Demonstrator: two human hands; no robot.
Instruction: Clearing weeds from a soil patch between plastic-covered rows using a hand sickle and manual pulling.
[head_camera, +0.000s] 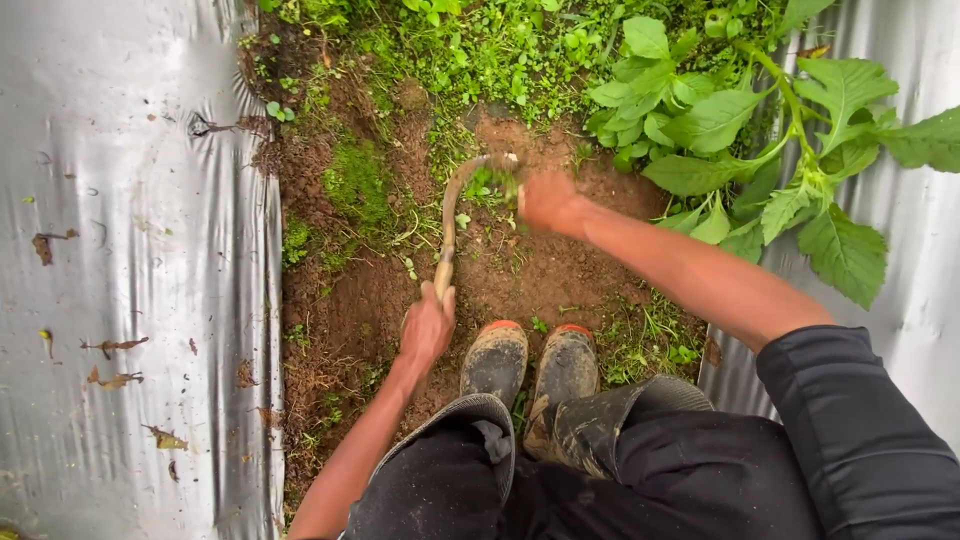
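We are squatting in a dirt furrow (520, 270) between two plastic sheets (130, 270). Our left hand (428, 325) is wrapping its fingers tight round the wooden handle of a sickle (452, 215), low on the grip. The curved blade is arcing ahead to the weeds (490, 185), just beside our right hand (548, 200). That hand is blurring; it seems to be closing on a tuft, but we cannot tell for sure. The sickle is looking light and stiff, sharp along the inner edge, so we are judging the handle end the only safe hold. The weeds look soft and likely to tear. A leafy plant (760, 140) is standing right. Muddy boots (530, 360) below.
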